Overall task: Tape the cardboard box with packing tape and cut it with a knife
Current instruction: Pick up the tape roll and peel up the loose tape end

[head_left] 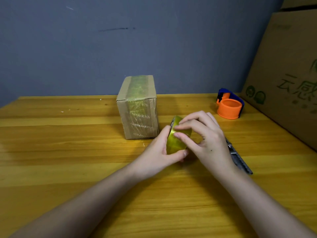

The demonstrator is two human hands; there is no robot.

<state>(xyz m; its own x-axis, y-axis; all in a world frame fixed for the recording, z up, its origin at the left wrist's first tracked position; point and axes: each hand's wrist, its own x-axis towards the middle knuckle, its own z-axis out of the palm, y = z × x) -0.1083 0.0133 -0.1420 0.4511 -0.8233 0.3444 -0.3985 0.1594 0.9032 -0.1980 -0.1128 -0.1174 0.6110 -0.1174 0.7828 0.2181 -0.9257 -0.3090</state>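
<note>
Both bare forearms reach in from the lower edge and converge toward the middle of the wooden tabletop [68, 152], the left from about 7 o'clock, the right from about 5 o'clock. The left hand [159, 152] cradles a roll of yellowish packing tape [176, 143] from below and behind, thumb curled under the roll's near edge, holding it on its side just above the wood. The right hand [204, 136] arches over the roll from the 3 o'clock side, its fingers [181, 127] bent down with the tips pressed on the roll's outer band; whether they pinch a loose end cannot be told. The hands are together, both on the roll. The cardboard box [139, 109] stands upright at 11 o'clock from the roll, near it but apart, with a strip of tape already running over its top and down its front face. A grey knife [240, 160] lies flat on the wood under the right wrist, partly hidden. An orange and blue tape dispenser [229, 105] sits at 2 o'clock, beside a large printed carton [288, 79] at the right edge.
</note>
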